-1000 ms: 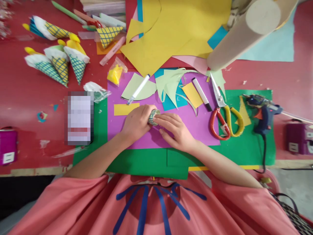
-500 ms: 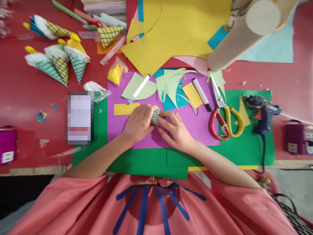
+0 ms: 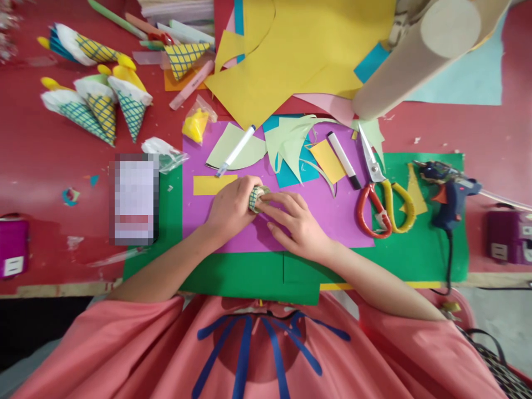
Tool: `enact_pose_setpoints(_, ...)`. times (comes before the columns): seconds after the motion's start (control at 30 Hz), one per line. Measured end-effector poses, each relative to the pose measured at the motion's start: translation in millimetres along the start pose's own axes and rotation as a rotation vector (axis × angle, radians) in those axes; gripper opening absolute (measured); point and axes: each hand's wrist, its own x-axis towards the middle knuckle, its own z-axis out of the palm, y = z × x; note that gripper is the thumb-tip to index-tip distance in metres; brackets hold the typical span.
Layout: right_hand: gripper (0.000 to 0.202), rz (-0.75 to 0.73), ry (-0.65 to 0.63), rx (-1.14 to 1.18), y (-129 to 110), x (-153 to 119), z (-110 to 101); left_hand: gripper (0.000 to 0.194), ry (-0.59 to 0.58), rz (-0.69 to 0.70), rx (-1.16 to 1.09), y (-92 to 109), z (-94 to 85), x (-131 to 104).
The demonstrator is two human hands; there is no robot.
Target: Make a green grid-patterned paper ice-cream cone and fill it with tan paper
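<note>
Both my hands meet over the purple sheet [image 3: 341, 216]. My left hand [image 3: 230, 208] is wrapped around a small rolled piece of pale green paper with a blue grid pattern [image 3: 256, 198]; most of the roll is hidden in the fist. My right hand [image 3: 295, 224] presses its fingertips against the open end of that roll. A yellow paper strip [image 3: 208, 184] lies just left of my left hand, and a white marker [image 3: 235, 151] rests on a pale green cut-out above it.
Red-and-yellow scissors [image 3: 380, 191] and a blue glue gun [image 3: 446, 191] lie to the right on green paper [image 3: 424, 249]. Finished patterned paper cones [image 3: 100, 105] sit at far left, a phone [image 3: 135, 199] left, yellow sheets [image 3: 299, 55] and a cardboard tube [image 3: 411, 61] behind.
The roll has turned in my left hand, so its open end now faces up. My right fingers have shifted slightly left onto it. Nothing else has moved.
</note>
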Motion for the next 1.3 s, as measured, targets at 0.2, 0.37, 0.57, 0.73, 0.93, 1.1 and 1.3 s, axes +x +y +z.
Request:
enact_pose_setpoints(0.2,0.041,-0.018,-0.023,0.003,-0.2,0.4,-2.3,0.015,-0.005,0.023,0.029,0.5,-2.9,0.4)
enact_pose_setpoints(0.37,0.040,-0.053,-0.016,0.011,-0.1,0.4,-1.5,0.011,-0.018,0.056,0.039,-0.3,-3.9,-0.1)
enact_pose_setpoints(0.57,0.042,-0.051,-0.020,0.026,-1.1,-0.8,-1.3,0.010,-0.046,-0.016,-0.019,2.4,-6.6,-0.4)
enact_pose_setpoints(0.73,0.041,-0.070,-0.007,0.030,-0.9,0.1,-1.6,0.011,-0.044,-0.023,-0.046,2.6,-8.2,-0.1)
enact_pose_setpoints(0.93,0.042,-0.037,-0.018,0.050,1.1,-0.4,-0.1,0.022,-0.042,-0.028,-0.051,-0.4,-3.1,-0.4)
enact_pose_setpoints(1.1,0.040,0.046,0.047,0.048,5.6,-0.6,-0.6,0.050,-0.002,0.041,-0.079,-0.9,0.3,1.4)
enact_pose_setpoints(1.3,0.039,0.049,0.090,0.027,7.5,-0.1,-0.5,0.037,-0.004,0.079,-0.079,-3.0,-0.9,3.3)
